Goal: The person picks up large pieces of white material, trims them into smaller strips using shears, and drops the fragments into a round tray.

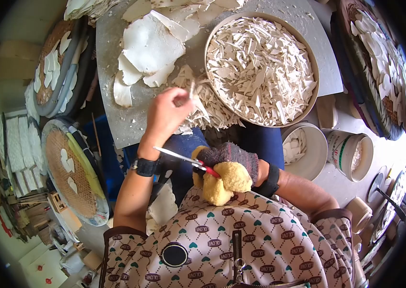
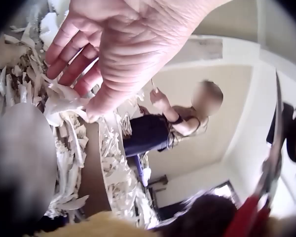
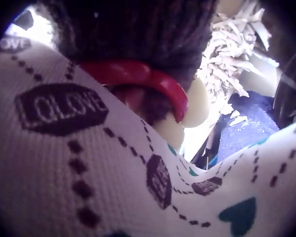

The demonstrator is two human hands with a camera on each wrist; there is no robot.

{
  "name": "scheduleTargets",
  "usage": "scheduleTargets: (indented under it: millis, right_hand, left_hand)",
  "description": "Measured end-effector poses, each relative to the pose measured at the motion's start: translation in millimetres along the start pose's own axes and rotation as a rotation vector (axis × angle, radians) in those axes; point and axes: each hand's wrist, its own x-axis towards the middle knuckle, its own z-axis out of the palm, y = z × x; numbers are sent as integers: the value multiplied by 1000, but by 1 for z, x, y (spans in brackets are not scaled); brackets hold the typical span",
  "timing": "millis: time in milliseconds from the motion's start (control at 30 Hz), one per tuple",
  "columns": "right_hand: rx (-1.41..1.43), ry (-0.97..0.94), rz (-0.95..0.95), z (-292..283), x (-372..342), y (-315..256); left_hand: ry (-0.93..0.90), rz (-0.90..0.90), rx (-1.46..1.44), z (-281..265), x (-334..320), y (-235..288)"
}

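Note:
My bare left hand (image 1: 167,113) is over the pile of cut pale strips (image 1: 207,103), left of the round tray's rim. Between its thumb and fingers it pinches a thin pale flake (image 2: 61,101), which blurs in the head view. My right hand (image 1: 234,163), in a dark knitted glove with yellow fuzzy fingertips, holds red-handled scissors (image 1: 176,156) close to my apron. Their blades point to the left, slightly apart in the left wrist view. A red handle loop (image 3: 138,74) shows beneath the glove in the right wrist view.
A round tray (image 1: 206,60) heaped with pale strips stands on the grey board (image 1: 111,122). Large pale sheets (image 1: 150,43) lie at its back left. Buckets (image 1: 325,149) stand at right, round woven trays (image 1: 76,177) at left. Another person (image 2: 187,118) sits beyond.

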Motion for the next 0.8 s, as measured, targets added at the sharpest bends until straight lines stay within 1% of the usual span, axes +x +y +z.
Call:
scheduleTargets:
  millis: [33, 100, 133, 167, 200, 233, 267, 300, 333, 400, 433, 467, 567, 600, 667, 767, 800]
  right_hand:
    - [24, 14, 32, 0, -1, 1]
    - [1, 10, 87, -2, 1, 5]
    - [-12, 7, 115, -3, 2, 9]
    - [-25, 71, 172, 1, 1, 17]
    - [353, 127, 217, 10, -3, 55]
    - [731, 181, 262, 13, 3, 61]
    - [310, 153, 213, 8, -6, 63]
    - [388, 172, 304, 7, -5, 67]
    - [210, 182, 264, 8, -2, 70]
    - [460, 207, 237, 12, -1, 74]
    - [886, 215, 240, 14, 2, 70]
    - [1312, 218, 235, 15, 5, 68]
    - [1487, 176, 149, 14, 14, 66]
    - [1259, 139, 78, 12, 17, 64]
    - [1008, 156, 121, 10, 18, 63]
    - [139, 205, -39, 6, 22, 57]
    - [117, 225, -23, 7, 21, 59]
  left_hand:
    - [83, -115, -127, -4, -2, -6]
    - [304, -69, -197, -12, -1, -30]
    - [346, -82, -342, -17, -3, -32]
    - [387, -94, -490, -22, -5, -34]
    - [303, -160, -587, -31, -10, -30]
    - [293, -192, -693, -34, -15, -25]
    - [281, -222, -801, -35, -21, -20]
    - [265, -251, -909, -35, -25, -17]
    - [277, -276, -973, -33, -27, -18]
    - [303, -241, -999, -25, -33, -12]
    - [320, -224, -1014, -20, -36, -6]
    - [340, -231, -971, -16, -39, 2]
    - [296, -254, -908, -6, -46, 7]
    - [301, -259, -905, -4, -47, 10]
    - [285, -269, -879, -4, -47, 9]
    - [252, -283, -851, -7, -44, 3]
    - [234, -288, -843, -8, -43, 1]
